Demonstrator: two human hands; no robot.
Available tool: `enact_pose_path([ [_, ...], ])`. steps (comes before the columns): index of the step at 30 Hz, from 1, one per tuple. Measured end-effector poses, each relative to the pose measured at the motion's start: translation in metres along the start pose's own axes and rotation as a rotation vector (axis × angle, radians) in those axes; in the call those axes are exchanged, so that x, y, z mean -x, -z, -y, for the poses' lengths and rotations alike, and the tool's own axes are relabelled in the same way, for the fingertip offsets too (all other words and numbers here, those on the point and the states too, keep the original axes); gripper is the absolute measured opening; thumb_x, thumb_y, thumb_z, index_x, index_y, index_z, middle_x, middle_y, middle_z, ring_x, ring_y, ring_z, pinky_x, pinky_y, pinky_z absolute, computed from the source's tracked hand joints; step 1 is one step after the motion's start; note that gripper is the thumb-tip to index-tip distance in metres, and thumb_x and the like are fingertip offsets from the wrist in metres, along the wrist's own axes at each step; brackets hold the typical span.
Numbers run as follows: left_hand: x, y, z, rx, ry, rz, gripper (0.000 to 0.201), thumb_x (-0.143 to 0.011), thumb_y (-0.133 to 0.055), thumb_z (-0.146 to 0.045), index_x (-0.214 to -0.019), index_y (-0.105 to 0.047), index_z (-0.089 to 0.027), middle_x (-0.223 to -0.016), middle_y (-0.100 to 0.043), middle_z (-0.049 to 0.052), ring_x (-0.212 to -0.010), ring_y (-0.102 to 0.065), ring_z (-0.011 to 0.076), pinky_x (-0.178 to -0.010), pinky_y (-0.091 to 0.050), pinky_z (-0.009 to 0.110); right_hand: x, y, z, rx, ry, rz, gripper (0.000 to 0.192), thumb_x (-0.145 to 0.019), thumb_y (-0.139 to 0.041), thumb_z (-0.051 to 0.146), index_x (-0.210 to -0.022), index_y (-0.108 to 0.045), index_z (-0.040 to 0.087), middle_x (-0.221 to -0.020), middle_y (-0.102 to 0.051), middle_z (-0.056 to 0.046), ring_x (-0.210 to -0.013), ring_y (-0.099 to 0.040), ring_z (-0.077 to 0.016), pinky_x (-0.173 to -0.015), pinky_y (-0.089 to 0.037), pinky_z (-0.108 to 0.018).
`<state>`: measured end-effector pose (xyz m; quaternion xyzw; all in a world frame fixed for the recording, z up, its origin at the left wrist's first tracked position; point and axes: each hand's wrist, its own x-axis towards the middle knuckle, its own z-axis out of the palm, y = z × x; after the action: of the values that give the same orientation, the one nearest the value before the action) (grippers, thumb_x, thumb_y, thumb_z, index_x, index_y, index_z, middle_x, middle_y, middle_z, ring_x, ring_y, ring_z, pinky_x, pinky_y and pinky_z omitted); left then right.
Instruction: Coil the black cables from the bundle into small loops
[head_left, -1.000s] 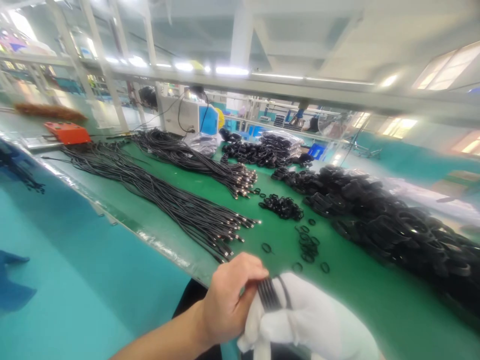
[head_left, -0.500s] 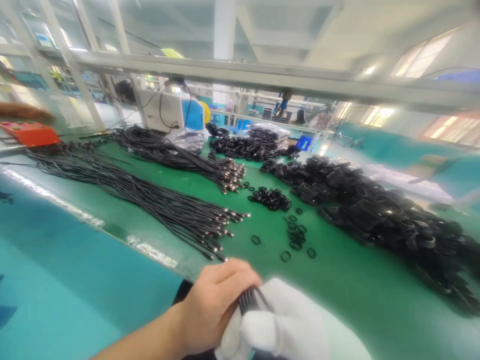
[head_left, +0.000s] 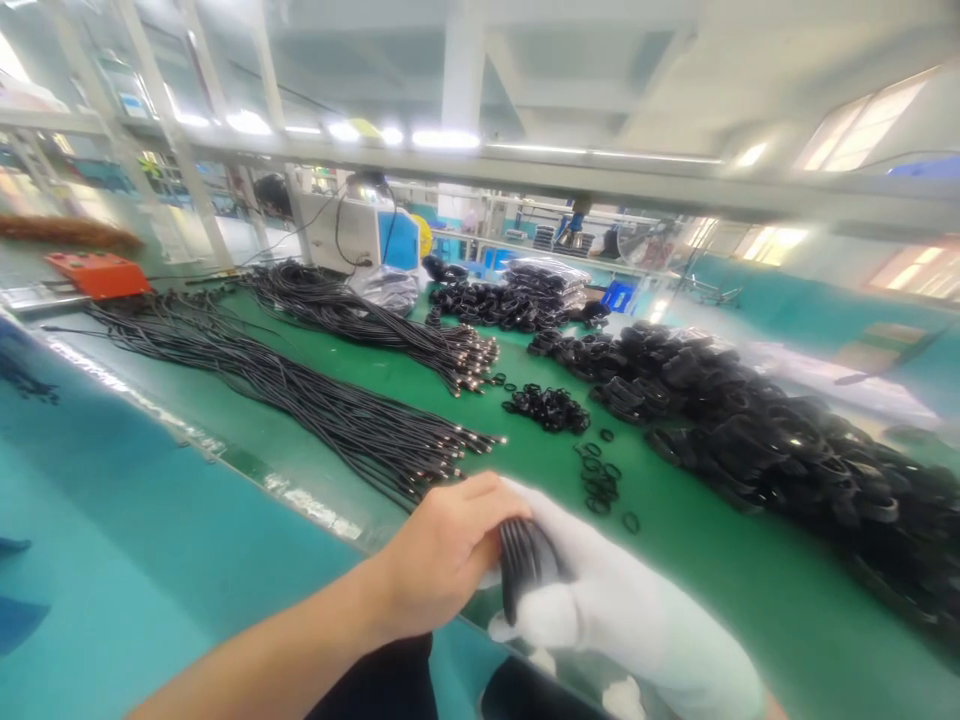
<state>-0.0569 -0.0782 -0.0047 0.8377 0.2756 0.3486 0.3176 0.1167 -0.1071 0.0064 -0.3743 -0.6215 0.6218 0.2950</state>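
Observation:
My bare left hand (head_left: 442, 545) is closed around one end of a coiled black cable (head_left: 519, 565), whose strands lie side by side in a tight bundle. In a white glove, my right hand (head_left: 607, 610) grips the same coil from the right, thumb across its lower part. Both hands are over the table's front edge. Just beyond them lie loose black rings (head_left: 600, 485) and a small heap of more rings (head_left: 547, 408). A long bundle of straight black cables (head_left: 300, 400) with metal plugs ends close behind my left hand.
A second cable bundle (head_left: 360, 320) lies farther back on the green tabletop (head_left: 465, 420). Coiled black cables form a large heap (head_left: 780, 430) along the right. An orange box (head_left: 97, 273) sits at far left, near a white and blue machine (head_left: 352, 230). A rail (head_left: 525, 165) crosses overhead.
Both hands have risen slightly and moved right and farther over the table with the coil. They now cover a spot where single rings were visible. The whole view has shifted a little.

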Motion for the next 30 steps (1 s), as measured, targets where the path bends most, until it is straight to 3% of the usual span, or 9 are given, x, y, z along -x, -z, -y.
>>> enact_pose_path([
  [3, -0.006, 0.0, 0.0, -0.063, 0.078, -0.015, 0.025, -0.086, -0.042, -0.009, -0.095, -0.062, -0.02, -0.088, -0.058, 0.002, -0.079, -0.056, 0.0125, -0.073, -0.044, 0.021, -0.013, 0.003, -0.003, -0.093, -0.022, -0.042, 0.047, -0.067, -0.073, 0.019, -0.11, -0.053, 0.019, -0.092, -0.058, -0.002, -0.082, -0.058, -0.0186, -0.07, -0.051, -0.032],
  [7, -0.014, 0.0, -0.001, -0.157, 0.165, 0.02, 0.027, -0.085, -0.041, -0.009, -0.09, -0.065, -0.021, -0.082, -0.057, 0.001, -0.073, -0.055, 0.0124, -0.068, -0.043, 0.022, -0.022, 0.014, -0.016, -0.279, -0.061, 0.092, 0.053, -0.064, -0.074, 0.017, -0.113, -0.052, 0.017, -0.098, -0.059, -0.006, -0.087, -0.061, -0.0212, -0.072, -0.055, -0.037],
  [10, -0.019, -0.001, -0.001, -0.171, 0.188, 0.021, 0.029, -0.085, -0.039, -0.009, -0.088, -0.066, -0.02, -0.083, -0.058, 0.002, -0.074, -0.055, 0.0134, -0.069, -0.043, 0.023, -0.027, 0.017, -0.024, -0.364, -0.028, 0.095, 0.047, -0.065, -0.074, 0.016, -0.108, -0.054, 0.015, -0.094, -0.063, -0.007, -0.087, -0.063, -0.0226, -0.073, -0.056, -0.041],
  [13, -0.023, -0.001, 0.002, -0.118, 0.251, -0.007, 0.025, -0.083, -0.043, -0.011, -0.09, -0.064, -0.02, -0.089, -0.059, 0.002, -0.078, -0.056, 0.0143, -0.072, -0.044, 0.024, -0.03, 0.019, -0.026, -0.411, -0.019, 0.076, 0.039, -0.069, -0.072, 0.019, -0.104, -0.056, 0.012, -0.086, -0.064, -0.007, -0.08, -0.065, -0.0208, -0.071, -0.056, -0.038],
  [17, -0.028, -0.001, 0.009, 0.086, 0.391, -0.029, 0.018, -0.081, -0.047, -0.016, -0.096, -0.056, -0.021, -0.081, -0.06, -0.001, -0.066, -0.057, 0.0122, -0.06, -0.046, 0.022, -0.032, 0.026, -0.029, -0.529, -0.025, 0.119, 0.038, -0.071, -0.07, 0.022, -0.105, -0.058, 0.012, -0.094, -0.061, -0.009, -0.08, -0.064, -0.0188, -0.07, -0.055, -0.037],
  [21, -0.035, -0.002, 0.015, 0.134, 0.461, -0.063, 0.014, -0.077, -0.051, -0.017, -0.09, -0.053, -0.019, -0.071, -0.058, -0.002, -0.06, -0.057, 0.0119, -0.054, -0.047, 0.022, -0.034, 0.031, -0.035, -0.54, -0.017, 0.107, 0.035, -0.075, -0.066, 0.027, -0.105, -0.06, 0.01, -0.094, -0.062, -0.012, -0.079, -0.062, -0.0171, -0.07, -0.054, -0.035],
  [25, -0.041, -0.006, 0.019, 0.236, 0.562, 0.001, 0.017, -0.073, -0.051, -0.016, -0.09, -0.051, -0.019, -0.066, -0.057, -0.003, -0.047, -0.055, 0.0109, -0.042, -0.044, 0.021, -0.036, 0.029, -0.037, -0.529, 0.026, 0.067, 0.033, -0.074, -0.067, 0.03, -0.099, -0.062, 0.009, -0.086, -0.063, -0.01, -0.079, -0.061, -0.0176, -0.069, -0.053, -0.034],
  [30, -0.044, -0.012, 0.024, 0.08, 0.602, 0.002, 0.01, -0.073, -0.051, -0.018, -0.082, -0.053, -0.019, -0.065, -0.06, -0.003, -0.05, -0.056, 0.0119, -0.044, -0.041, 0.02, -0.038, 0.023, -0.038, -0.487, -0.004, 0.038, 0.031, -0.072, -0.068, 0.034, -0.087, -0.063, 0.008, -0.075, -0.061, -0.007, -0.065, -0.06, -0.0144, -0.061, -0.053, -0.029],
])
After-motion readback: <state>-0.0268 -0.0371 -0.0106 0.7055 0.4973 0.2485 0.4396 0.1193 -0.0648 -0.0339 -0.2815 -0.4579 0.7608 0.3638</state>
